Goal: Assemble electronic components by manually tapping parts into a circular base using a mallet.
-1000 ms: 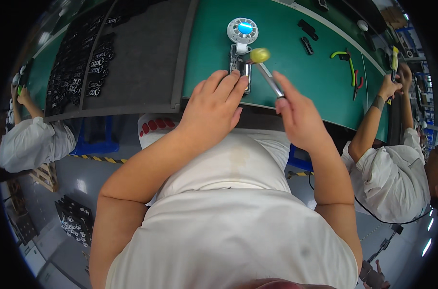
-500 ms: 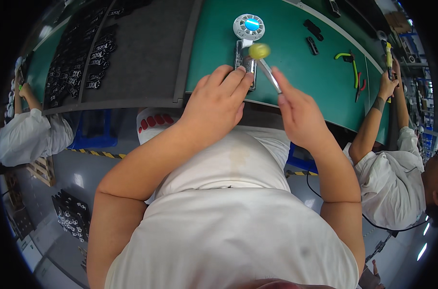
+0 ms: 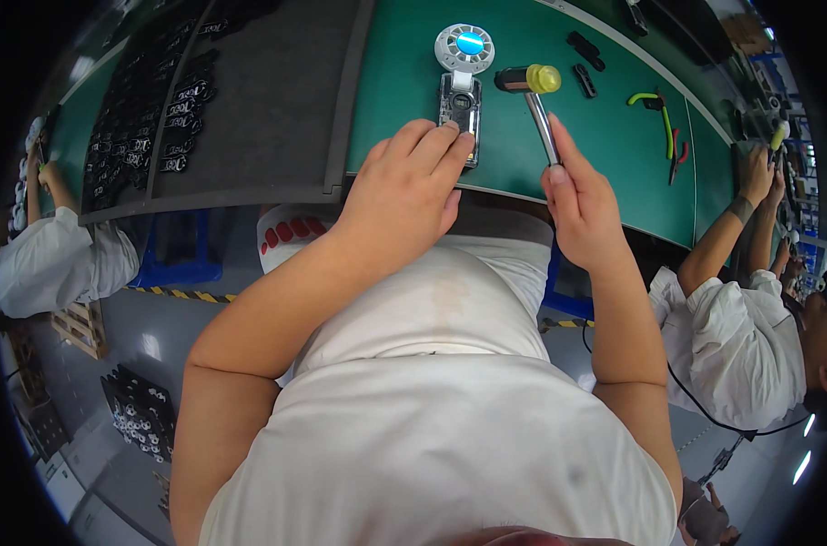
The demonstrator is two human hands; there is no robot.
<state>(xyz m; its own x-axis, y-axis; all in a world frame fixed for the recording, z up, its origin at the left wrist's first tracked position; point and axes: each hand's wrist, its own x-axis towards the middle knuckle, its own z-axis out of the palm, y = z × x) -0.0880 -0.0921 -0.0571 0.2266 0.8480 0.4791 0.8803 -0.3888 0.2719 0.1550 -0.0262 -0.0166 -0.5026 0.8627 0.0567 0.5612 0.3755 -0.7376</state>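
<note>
A small white handheld fan (image 3: 464, 49) with a shiny blue centre lies face up on the green table. Its neck joins a dark and silver rectangular handle part (image 3: 459, 105). My left hand (image 3: 404, 187) reaches over the near end of that part, fingers together and pressing it down. To its right, my right hand (image 3: 584, 205) grips the metal shaft of a small mallet (image 3: 541, 127). The mallet's head is yellow at one end and dark at the other, raised to the right of the handle part and apart from it. My left fingers hide the handle's near end.
A dark tray (image 3: 259, 118) at the left holds rows of black pieces (image 3: 191, 105). Two black parts (image 3: 585, 52) and green- and red-handled pliers (image 3: 664, 118) lie to the right. Co-workers in white sit at the left (image 3: 63, 259) and right (image 3: 736, 346).
My right hand has moved right with the mallet, whose head has swung away from the handle part. My left hand stays on the part. The co-worker at the right has shifted their hands.
</note>
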